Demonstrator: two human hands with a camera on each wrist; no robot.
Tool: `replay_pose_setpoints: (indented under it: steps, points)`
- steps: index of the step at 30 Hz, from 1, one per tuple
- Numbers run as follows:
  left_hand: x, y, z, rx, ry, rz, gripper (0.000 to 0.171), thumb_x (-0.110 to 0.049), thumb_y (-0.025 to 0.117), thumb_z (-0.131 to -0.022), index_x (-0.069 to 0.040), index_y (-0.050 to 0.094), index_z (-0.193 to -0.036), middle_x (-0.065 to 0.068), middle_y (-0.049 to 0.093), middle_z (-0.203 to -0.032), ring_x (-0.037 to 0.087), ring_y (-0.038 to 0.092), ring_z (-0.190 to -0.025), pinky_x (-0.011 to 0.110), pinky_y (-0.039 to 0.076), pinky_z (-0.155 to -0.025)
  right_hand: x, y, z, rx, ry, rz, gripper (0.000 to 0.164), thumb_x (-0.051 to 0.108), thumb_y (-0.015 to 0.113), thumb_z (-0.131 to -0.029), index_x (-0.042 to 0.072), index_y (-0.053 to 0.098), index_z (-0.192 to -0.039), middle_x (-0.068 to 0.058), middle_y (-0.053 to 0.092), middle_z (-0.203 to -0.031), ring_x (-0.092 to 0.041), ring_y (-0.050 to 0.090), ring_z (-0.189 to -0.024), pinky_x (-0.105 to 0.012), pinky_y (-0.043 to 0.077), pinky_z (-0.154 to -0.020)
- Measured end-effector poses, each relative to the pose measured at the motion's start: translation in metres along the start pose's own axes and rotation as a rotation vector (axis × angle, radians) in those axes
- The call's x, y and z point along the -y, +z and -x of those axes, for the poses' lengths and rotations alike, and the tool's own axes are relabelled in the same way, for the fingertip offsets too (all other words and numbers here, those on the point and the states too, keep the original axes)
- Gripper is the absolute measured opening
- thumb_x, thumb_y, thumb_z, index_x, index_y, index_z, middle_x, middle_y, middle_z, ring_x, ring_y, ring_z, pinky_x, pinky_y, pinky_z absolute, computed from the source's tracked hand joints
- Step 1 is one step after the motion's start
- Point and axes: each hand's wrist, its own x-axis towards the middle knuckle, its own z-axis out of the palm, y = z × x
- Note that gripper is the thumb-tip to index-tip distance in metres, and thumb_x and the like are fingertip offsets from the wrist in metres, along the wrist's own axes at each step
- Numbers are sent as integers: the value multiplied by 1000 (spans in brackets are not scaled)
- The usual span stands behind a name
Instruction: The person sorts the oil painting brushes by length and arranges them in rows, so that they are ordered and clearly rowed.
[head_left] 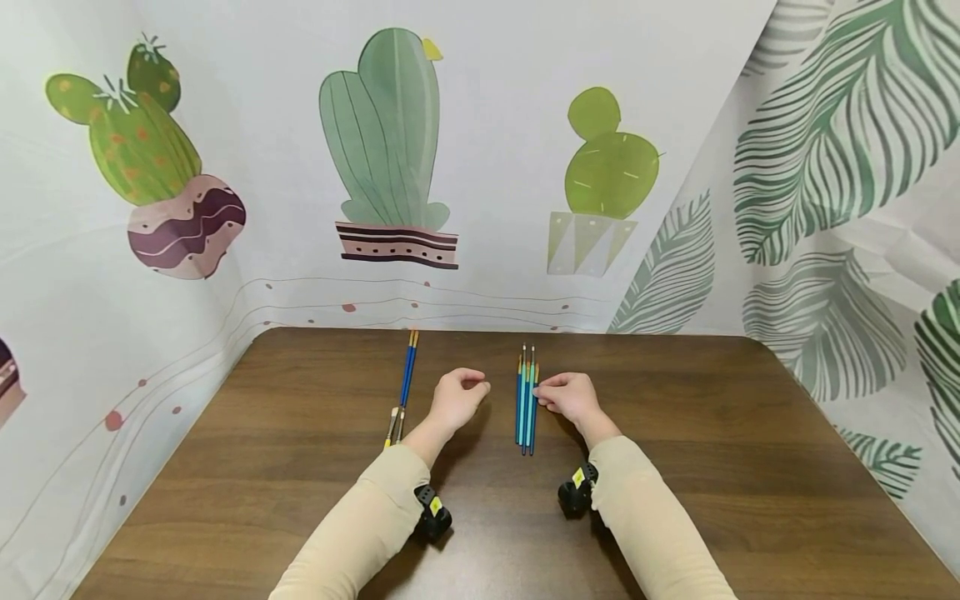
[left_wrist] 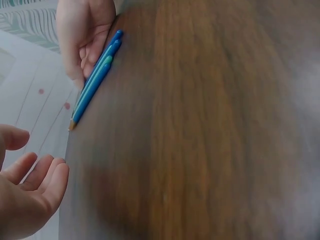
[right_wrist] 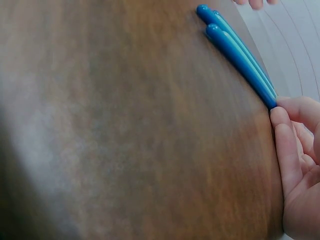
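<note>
Blue and teal paintbrushes [head_left: 519, 410] lie side by side in a bundle on the table, bristles toward the back edge. My right hand [head_left: 572, 397] is at the bundle's right side. In the right wrist view, the thumb and index finger of that hand [right_wrist: 302, 155] pinch a blue paintbrush [right_wrist: 237, 59] near the far part of its handle. My left hand [head_left: 456, 400] hovers left of the bundle, its fingers loosely bent and nothing in them. The left wrist view shows that hand [left_wrist: 35, 195] apart from the brushes [left_wrist: 95, 82].
Left of my left hand lie two blue brushes [head_left: 408, 368] with their tips at the table's back edge. Below them are a yellow-handled brush [head_left: 389, 435] and another brush, partly hidden by my left arm. A patterned cloth wall [head_left: 495, 167] rises behind the brown table [head_left: 675, 417].
</note>
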Motion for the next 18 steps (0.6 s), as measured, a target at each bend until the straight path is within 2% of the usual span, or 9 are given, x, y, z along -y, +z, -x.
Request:
replay_pose_setpoints:
  steps: [13,18]
  points:
    - [-8,30,-7,60,-38,77,29,-13,59,-90,2,64,-114,15,65,-110,27,59,-105,39,51,-87,-1,0,-3,-6,-9,-11,24,9,73,-80,-9,68,-94,-3,68,-68,-6,63,-60,-21,55,-58]
    - [-11,39,-10,75,-84,157,29,-12,57,-91,2,62,-116,16,64,-110,26,60,-102,38,52,-86,0,1,-2,-10,1,-7,24,11,73,-80,-8,68,-94,-3,69,-70,-7,64,-61,-21,56,-60]
